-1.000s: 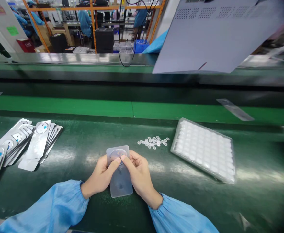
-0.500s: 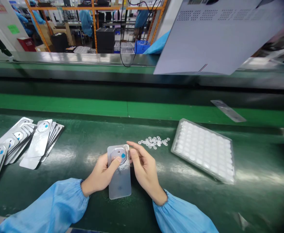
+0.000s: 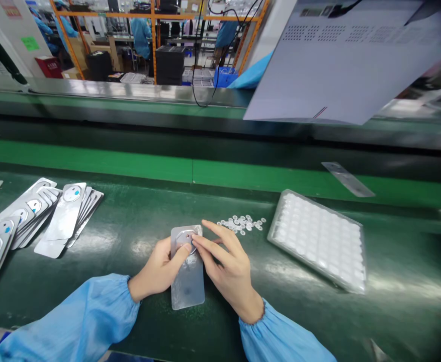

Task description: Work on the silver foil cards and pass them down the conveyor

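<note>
My left hand (image 3: 159, 269) grips a clear plastic strip (image 3: 187, 281) with a round grey part at its top, thumb lying on its face. My right hand (image 3: 226, 266) is beside it with fingers stretched out, the fingertips pressing on the round part near the strip's top. Both hands rest low over the dark green worktop (image 3: 129, 236). A small heap of white discs (image 3: 243, 223) lies just beyond my right hand. A clear tray (image 3: 320, 239) filled with rows of white discs sits to the right.
A fanned stack of finished strips with blue dots (image 3: 35, 216) lies at the left. Beyond the worktop runs a green conveyor belt (image 3: 129, 163) carrying one strip (image 3: 347, 179). A grey panel (image 3: 341, 60) hangs above the far right. People in blue coats work far behind.
My right hand lifted off the strip, uncovering a blue dot, then came back with fingers extended onto the round part. The view shifted slightly.
</note>
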The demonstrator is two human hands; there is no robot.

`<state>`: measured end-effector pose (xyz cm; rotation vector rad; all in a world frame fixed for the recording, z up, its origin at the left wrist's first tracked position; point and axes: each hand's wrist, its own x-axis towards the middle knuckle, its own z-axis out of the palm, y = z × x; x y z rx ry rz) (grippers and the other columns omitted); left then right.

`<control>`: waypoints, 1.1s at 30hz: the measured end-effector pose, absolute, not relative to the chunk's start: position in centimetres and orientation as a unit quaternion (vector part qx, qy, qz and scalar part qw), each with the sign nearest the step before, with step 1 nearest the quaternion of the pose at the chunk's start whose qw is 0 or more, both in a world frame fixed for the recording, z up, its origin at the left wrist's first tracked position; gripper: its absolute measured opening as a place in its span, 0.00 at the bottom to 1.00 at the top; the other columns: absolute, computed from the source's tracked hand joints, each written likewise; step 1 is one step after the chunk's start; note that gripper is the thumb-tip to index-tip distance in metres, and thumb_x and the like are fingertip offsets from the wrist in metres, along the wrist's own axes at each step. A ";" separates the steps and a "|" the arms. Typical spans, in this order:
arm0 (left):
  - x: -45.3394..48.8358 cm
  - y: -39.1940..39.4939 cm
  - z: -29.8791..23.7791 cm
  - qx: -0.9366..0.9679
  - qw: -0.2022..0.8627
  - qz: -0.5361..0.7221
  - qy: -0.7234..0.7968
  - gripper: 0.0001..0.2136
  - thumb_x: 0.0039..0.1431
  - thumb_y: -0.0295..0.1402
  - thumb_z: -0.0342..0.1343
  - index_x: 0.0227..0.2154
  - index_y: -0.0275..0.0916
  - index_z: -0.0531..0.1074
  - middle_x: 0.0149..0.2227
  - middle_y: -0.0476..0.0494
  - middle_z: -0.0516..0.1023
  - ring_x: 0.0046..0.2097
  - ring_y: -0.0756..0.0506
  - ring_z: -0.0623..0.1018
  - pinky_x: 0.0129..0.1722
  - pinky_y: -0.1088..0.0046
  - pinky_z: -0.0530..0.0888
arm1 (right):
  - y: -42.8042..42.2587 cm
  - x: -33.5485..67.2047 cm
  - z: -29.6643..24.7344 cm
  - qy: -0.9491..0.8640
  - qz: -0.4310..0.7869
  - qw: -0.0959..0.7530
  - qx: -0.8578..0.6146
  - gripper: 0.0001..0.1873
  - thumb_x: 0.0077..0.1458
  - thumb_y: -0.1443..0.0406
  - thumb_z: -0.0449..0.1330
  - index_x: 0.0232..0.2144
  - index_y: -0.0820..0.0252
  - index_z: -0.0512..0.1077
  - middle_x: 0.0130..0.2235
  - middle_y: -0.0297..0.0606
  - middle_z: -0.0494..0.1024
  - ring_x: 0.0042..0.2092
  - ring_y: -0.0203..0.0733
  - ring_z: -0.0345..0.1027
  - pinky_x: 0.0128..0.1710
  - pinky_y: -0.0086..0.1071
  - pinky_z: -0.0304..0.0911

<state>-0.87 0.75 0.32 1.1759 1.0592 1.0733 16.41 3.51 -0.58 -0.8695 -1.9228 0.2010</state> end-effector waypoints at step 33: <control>-1.1 1.2 0.8 0.458 0.592 0.478 0.459 0.13 0.64 0.40 0.60 0.40 0.33 0.77 0.36 0.43 0.80 0.37 0.46 0.75 0.38 0.74 0.72 | 2.8 15.7 -0.1 -0.701 0.284 0.525 -0.391 0.07 0.66 0.71 0.58 0.39 0.56 0.75 0.44 0.41 0.74 0.45 0.41 0.71 0.37 0.31 0.69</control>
